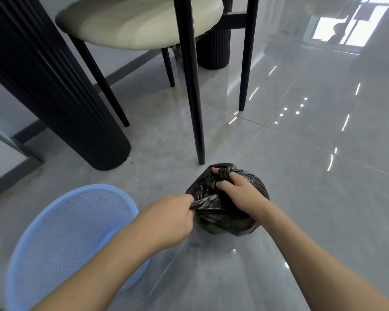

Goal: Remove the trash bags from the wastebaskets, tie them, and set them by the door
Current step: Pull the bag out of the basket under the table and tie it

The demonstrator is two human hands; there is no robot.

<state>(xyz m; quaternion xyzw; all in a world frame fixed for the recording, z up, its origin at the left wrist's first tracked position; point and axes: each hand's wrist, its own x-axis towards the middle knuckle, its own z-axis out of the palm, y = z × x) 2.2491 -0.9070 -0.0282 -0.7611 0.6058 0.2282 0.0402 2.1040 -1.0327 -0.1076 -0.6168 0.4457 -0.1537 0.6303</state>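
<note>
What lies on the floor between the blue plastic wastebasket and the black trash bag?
In the head view, only the left hand crosses between the blue mesh wastebasket and the black plastic trash bag; the grey tiled floor there is bare.

**Gloss, mesh and crinkled film**

The floor (301,176) is polished grey tile, mirror-glossy. The trash bag (229,218) is thin, crinkled black plastic with a slight sheen. The wastebasket (61,239) is matt blue plastic mesh. The chair seat (130,21) looks cream, soft-textured; its legs (191,86) smooth black.
</note>
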